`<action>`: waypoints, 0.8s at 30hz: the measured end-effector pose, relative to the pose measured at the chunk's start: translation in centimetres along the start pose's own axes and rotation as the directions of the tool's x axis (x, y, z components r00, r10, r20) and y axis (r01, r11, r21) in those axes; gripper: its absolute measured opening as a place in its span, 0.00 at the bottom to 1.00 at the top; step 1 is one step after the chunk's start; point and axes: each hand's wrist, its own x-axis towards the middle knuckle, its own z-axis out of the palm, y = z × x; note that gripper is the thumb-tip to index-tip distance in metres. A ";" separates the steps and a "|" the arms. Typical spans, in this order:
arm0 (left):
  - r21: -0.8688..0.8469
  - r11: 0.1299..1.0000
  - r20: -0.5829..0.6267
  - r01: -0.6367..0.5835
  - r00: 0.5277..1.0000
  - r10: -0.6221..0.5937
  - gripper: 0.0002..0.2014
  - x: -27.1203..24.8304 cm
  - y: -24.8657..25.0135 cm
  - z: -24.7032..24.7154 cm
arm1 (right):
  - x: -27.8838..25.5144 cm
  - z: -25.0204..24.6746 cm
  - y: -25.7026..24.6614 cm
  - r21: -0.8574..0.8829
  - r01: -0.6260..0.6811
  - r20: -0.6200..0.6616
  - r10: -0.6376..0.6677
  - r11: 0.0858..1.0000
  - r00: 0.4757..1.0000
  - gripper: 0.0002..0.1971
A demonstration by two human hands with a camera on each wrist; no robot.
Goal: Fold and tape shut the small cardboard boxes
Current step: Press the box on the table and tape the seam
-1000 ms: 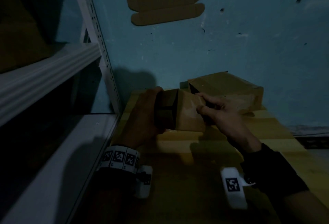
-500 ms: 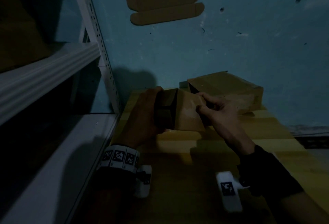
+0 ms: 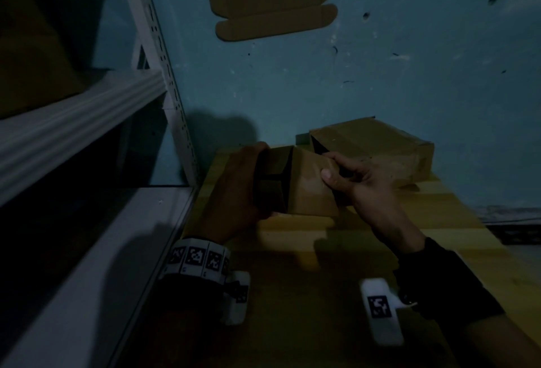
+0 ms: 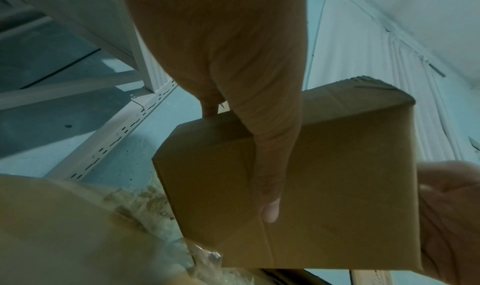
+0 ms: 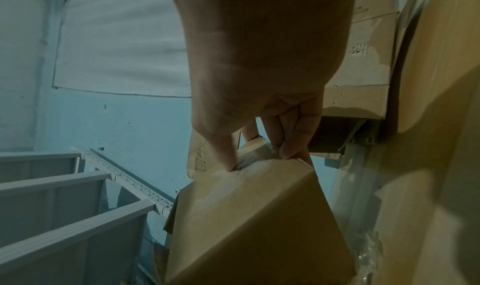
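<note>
head view: left hand [image 3: 234, 189] and right hand [image 3: 355, 180] both clamped on small cardboard box [image 3: 304, 189], fingers curled

Head view is heavily underexposed; light falls from the upper right, throwing hard shadows of the hands onto the wooden table [image 3: 380, 250] and blue wall [image 3: 380, 75]. Both wrist views are brighter but soft, with strong wide-angle bending at the edges and close-range blur on skin.
</note>
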 end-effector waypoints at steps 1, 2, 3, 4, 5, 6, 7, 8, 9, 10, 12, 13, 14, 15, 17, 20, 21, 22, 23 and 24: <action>-0.004 1.000 -0.001 -0.006 1.000 0.006 0.48 0.0 0.0 0.0 | 0.0 0.0 -0.1 0.003 -0.002 0.002 0.002 1.000 1.000 0.22; -0.006 1.000 -0.005 -0.007 1.000 0.007 0.47 0.1 -0.1 0.1 | -0.1 0.0 -0.2 0.000 0.000 0.004 0.000 1.000 1.000 0.21; 0.004 1.000 -0.008 -0.005 1.000 0.005 0.47 0.1 0.1 0.1 | -0.1 0.0 -0.2 -0.005 0.005 0.005 -0.005 1.000 1.000 0.19; 0.014 1.000 -0.012 -0.002 1.000 0.002 0.47 0.1 0.1 0.1 | -0.2 0.0 -0.3 -0.004 0.009 0.001 -0.009 1.000 1.000 0.18; 0.026 1.000 -0.016 0.004 1.000 -0.004 0.47 0.1 0.1 0.2 | -0.2 0.0 -0.3 0.002 0.010 -0.006 -0.010 1.000 1.000 0.17; 0.029 1.000 -0.019 0.008 1.000 -0.007 0.46 0.2 0.1 0.2 | -0.2 0.0 -0.2 0.008 0.009 -0.013 -0.009 1.000 1.000 0.17; 0.025 1.000 -0.018 0.008 1.000 -0.008 0.46 0.2 0.2 0.1 | -0.2 0.0 -0.2 0.011 0.008 -0.015 -0.007 1.000 1.000 0.17; 0.014 1.000 -0.015 0.005 1.000 -0.004 0.47 0.1 0.2 0.1 | -0.2 0.0 -0.1 0.013 0.007 -0.014 -0.007 1.000 1.000 0.17; 0.010 1.000 -0.010 0.005 1.000 -0.005 0.48 0.1 0.3 0.1 | -0.1 0.0 -0.1 0.016 0.007 -0.012 -0.006 1.000 1.000 0.17; 0.017 1.000 -0.004 0.008 1.000 -0.008 0.49 0.1 0.2 0.1 | -0.1 0.0 -0.1 0.021 0.006 -0.012 -0.006 1.000 1.000 0.17; 0.046 0.999 -0.004 0.015 1.000 -0.015 0.50 0.1 0.2 0.2 | 0.0 0.0 0.0 0.024 0.007 -0.024 -0.007 1.000 1.000 0.18; 0.047 0.999 -0.004 0.023 1.000 -0.023 0.50 0.1 0.2 0.3 | -0.1 0.0 -0.1 0.027 0.011 -0.034 -0.010 1.000 0.999 0.18; 0.037 0.999 -0.004 0.026 1.000 -0.026 0.50 0.1 0.1 0.3 | 0.0 0.0 -0.2 0.030 0.015 -0.041 -0.013 0.999 0.999 0.18; 0.030 0.999 -0.003 0.024 1.000 -0.024 0.50 0.1 0.1 0.3 | -0.1 0.1 -0.2 0.032 0.015 -0.045 -0.014 0.999 0.999 0.18; 0.031 0.999 0.002 0.016 1.000 -0.016 0.50 0.1 0.1 0.1 | -0.1 0.2 -0.3 0.028 0.013 -0.045 -0.012 1.000 0.999 0.19; 0.025 1.000 0.022 0.012 1.000 -0.012 0.49 0.0 0.5 -0.2 | -0.3 0.2 -0.7 -0.008 0.035 -0.035 -0.035 0.999 0.999 0.17; 0.027 1.000 0.032 0.008 0.999 -0.009 0.49 0.0 0.6 -0.2 | -0.5 0.3 -0.8 -0.023 0.047 -0.025 -0.048 0.999 0.999 0.17; 0.037 0.999 0.040 -0.004 0.999 0.002 0.49 0.0 0.8 -0.3 | -0.7 0.3 -1.0 -0.038 0.061 -0.017 -0.062 0.997 0.998 0.17; 0.056 0.998 0.044 -0.022 0.999 0.019 0.49 0.0 1.1 -0.5 | -0.9 0.5 -1.2 -0.052 0.076 -0.014 -0.077 0.996 0.997 0.18; 0.070 0.997 0.047 -0.036 0.998 0.032 0.50 0.1 1.2 -0.5 | -0.9 0.6 -1.3 -0.065 0.093 -0.018 -0.094 0.994 0.995 0.20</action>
